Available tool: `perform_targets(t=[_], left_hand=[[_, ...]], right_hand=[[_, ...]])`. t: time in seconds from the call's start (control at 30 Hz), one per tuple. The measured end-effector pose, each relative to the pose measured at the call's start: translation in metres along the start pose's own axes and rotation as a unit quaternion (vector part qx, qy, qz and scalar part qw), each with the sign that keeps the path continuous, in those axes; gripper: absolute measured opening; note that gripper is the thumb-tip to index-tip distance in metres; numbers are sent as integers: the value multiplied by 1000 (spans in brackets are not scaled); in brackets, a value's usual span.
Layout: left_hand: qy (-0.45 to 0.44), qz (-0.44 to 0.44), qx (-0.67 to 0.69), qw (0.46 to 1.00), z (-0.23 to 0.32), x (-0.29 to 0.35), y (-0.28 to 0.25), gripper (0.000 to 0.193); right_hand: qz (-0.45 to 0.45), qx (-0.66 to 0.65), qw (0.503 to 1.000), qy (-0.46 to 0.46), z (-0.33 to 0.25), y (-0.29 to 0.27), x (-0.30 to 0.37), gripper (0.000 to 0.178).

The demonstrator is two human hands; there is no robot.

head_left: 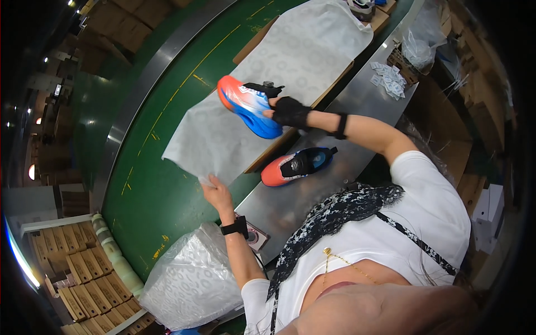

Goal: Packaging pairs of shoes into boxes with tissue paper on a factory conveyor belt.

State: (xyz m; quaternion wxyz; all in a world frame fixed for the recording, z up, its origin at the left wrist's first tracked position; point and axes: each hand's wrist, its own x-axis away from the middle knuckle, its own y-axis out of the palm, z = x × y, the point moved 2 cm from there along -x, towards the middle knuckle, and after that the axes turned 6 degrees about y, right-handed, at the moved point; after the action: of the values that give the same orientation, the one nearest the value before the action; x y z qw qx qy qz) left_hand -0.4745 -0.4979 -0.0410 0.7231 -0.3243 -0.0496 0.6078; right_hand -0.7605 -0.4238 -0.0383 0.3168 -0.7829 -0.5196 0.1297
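My right hand [289,113], in a black fingerless glove, grips an orange, white and blue sneaker [254,109] by its heel end. Its sole faces partly toward me, and it is above a sheet of white patterned tissue paper [296,50]. The near left corner of that paper is pinched in my bare left hand [218,194]. Under the sheet, a brown cardboard box [265,155] shows only along its edges. A matching sneaker [298,166] rests upright on the metal table [268,206], close to me, its black opening facing up.
A green conveyor belt [167,151] runs beyond the table. Bundled patterned paper under clear plastic [192,279] is at lower left, near stacked brown boxes [89,268]. Small white packets [388,80] lie at the right, beside a plastic bag [419,44]. Another shoe [362,8] is at the top.
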Motion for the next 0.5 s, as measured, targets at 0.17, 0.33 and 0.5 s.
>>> perform_targets(t=[0.17,0.33,0.5], left_hand=[[77,-130,65,986,57,-9,52,36],[51,-329,98,938,54,-14,100,66],[51,-457,-183,869,-12,-11,119,70]], right_hand=[[-74,3,997,-37,-7,93,-33,38],[-273,92,957,-44,-34,64,6,29],[-99,86,946,-297,2,40,64,37]])
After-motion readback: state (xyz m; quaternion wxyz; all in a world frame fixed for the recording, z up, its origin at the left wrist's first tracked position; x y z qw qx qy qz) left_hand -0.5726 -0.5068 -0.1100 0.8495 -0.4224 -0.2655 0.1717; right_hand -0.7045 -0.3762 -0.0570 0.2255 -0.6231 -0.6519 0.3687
